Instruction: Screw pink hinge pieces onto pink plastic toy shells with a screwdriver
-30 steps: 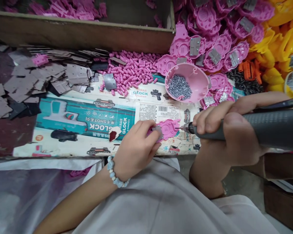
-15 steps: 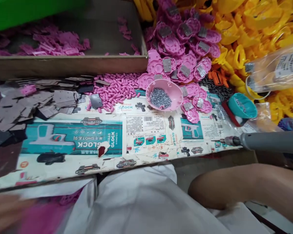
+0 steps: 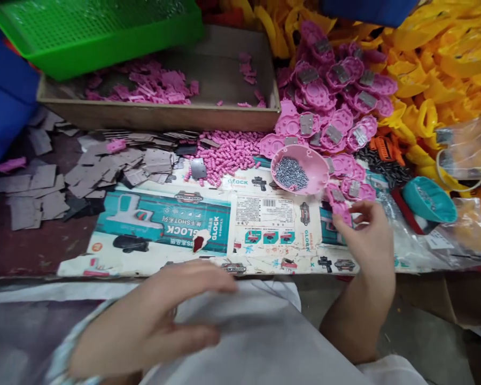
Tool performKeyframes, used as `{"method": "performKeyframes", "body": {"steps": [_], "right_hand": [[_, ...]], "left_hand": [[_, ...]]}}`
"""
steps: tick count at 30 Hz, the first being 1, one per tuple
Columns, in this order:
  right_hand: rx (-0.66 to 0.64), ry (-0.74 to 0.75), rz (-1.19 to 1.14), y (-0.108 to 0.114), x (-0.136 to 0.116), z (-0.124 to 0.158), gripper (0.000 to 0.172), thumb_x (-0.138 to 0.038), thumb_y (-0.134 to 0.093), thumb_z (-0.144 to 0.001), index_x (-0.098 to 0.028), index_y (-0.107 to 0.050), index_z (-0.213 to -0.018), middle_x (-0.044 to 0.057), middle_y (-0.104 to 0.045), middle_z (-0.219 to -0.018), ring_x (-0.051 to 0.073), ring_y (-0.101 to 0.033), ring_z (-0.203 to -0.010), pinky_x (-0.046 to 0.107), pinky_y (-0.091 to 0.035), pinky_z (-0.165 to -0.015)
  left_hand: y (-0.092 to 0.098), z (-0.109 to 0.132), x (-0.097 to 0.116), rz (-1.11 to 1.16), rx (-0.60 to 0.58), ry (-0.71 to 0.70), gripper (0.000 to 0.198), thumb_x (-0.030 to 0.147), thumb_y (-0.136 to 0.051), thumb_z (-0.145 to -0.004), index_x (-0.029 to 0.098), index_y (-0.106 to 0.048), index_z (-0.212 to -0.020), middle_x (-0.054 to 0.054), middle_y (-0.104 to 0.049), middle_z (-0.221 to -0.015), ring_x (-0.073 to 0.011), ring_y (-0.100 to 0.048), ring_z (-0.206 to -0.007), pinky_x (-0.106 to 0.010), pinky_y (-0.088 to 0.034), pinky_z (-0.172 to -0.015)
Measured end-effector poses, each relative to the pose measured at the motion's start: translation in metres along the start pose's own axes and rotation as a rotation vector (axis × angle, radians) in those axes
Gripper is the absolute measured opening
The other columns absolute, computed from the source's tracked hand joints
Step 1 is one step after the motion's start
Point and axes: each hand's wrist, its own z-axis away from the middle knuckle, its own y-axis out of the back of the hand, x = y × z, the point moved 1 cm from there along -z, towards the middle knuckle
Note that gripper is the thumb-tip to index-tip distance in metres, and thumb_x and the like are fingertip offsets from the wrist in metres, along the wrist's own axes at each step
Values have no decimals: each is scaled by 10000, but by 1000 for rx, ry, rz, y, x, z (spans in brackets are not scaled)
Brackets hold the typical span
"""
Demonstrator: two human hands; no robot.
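Clock centre: the pink bowl (image 3: 319,167) of silver screws (image 3: 291,174), with twelve pointing away from the person.
Pink shell: the nearest one (image 3: 340,206) lies at four o'clock, just beside the bowl, on the printed cardboard (image 3: 260,243); a small metal plate (image 3: 335,194) sits on its far part.
Right hand: it is between four and five o'clock (image 3: 371,240), with fingers bent and the thumb tip over the shell's near end. Whether they grip the shell or only brush it, I cannot tell.
Left hand: it is between seven and eight o'clock (image 3: 152,315), blurred above the lap, with thumb and fingers spread and nothing visible between them.
Pinch: a light hold on the shell's rim, thumb opposite forefinger, looks best; pressing on the plate seems less sure.
Bowl clearance: sliding the shell toward five o'clock should keep knuckles off the bowl, which could tip and spill screws.
Shell heap: more pink shells (image 3: 336,125) are piled loosely from one to three o'clock, so a slow, low touch should avoid dragging neighbours along.
Loose parts: pink cylinders (image 3: 232,152) spread toward nine o'clock, with grey plates (image 3: 94,171) beyond; a low left sleeve or wrist could scatter them.
Teal bowl: it stands between three and four o'clock (image 3: 428,200); the right elbow should stay short of it.
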Motion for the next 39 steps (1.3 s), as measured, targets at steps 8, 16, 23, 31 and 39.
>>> {"method": "performKeyframes", "body": {"steps": [8,16,23,31,39], "right_hand": [[-788,543,-449,2,-85,28,305,-129,-624,-746,-224,-442,-971,71,-464,-1101,202,-473,-1044,318,-431,-862],[-565,907,50,-95,-152,-21,148,-49,-493,-875,-114,-573,-981,91,-573,-978,227,-500,-918,344,-395,-828],[-491,976,158,-146,-158,-18,126,-58,-475,-900,-82,-599,-890,127,-558,-912,250,-461,-881,336,-354,-743],[-496,890,-135,-109,-161,-12,26,-80,-542,-887,-101,-542,-872,53,-560,-849,158,-533,-799,259,-430,-713],[-825,829,-411,-60,-159,0,54,-93,-589,-860,-143,-610,-862,1,-612,-837,114,-563,-808,229,-442,-734]], "left_hand": [[-55,-75,-16,1466,18,441,519,581,-529,-823,150,-566,-1110,-145,-652,-1015,-198,-649,-821,-295,-528,-692],[-31,-46,-18,1488,351,643,447,215,-777,-656,164,-618,-1071,-57,-685,-914,-133,-646,-732,-204,-516,-671],[-32,-46,-23,1237,489,499,299,358,-758,-703,166,-610,-878,14,-598,-708,-83,-550,-601,-161,-456,-545],[-26,-45,-22,976,446,498,248,358,-604,-829,186,-519,-987,8,-584,-739,-106,-544,-607,-194,-452,-552],[-20,-46,-16,375,484,366,214,267,-505,-882,164,-689,-919,-6,-684,-793,-126,-599,-705,-186,-445,-623]]}}
